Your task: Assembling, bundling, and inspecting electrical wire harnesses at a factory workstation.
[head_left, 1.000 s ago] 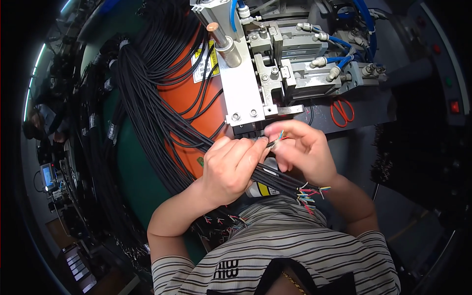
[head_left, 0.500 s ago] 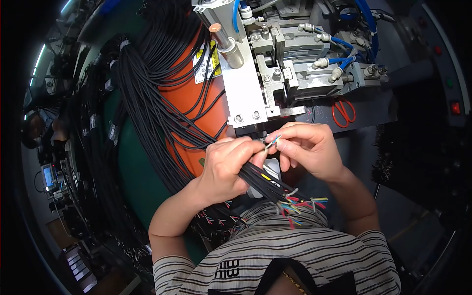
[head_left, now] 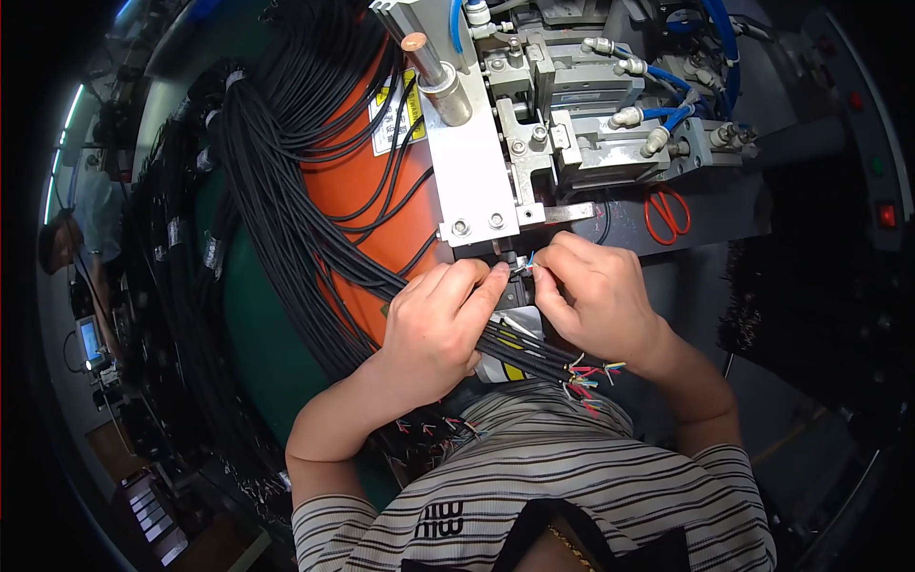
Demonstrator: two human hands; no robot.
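Note:
My left hand [head_left: 443, 319] is closed in a pinch on a black cable close to its end, just under the front edge of the machine's pale metal plate [head_left: 472, 181]. Several thin coloured wires [head_left: 524, 266], blue and white among them, fan out of that cable end. The fingertips of my right hand [head_left: 596, 296] are pinched together on these wires. Beneath my left palm runs a bundle of black cables [head_left: 524, 353], with bare coloured wire ends [head_left: 586, 383] pointing right near my shirt. My fingers partly cover the cable end.
Metal clamps and pneumatic cylinders [head_left: 610, 148] with blue hoses stand ahead. A copper-tipped post [head_left: 429, 71] rises from the plate. Red-handled scissors or a red loop [head_left: 667, 215] lies right of it. A large sheaf of black cables [head_left: 286, 181] drapes over an orange surface [head_left: 334, 195]. A person [head_left: 91, 219] is far left.
Both hands have moved slightly forward with the cable end, bringing it closer to the machine. My right fingers have turned downward over the wires. The bundle under my left palm has shifted a little.

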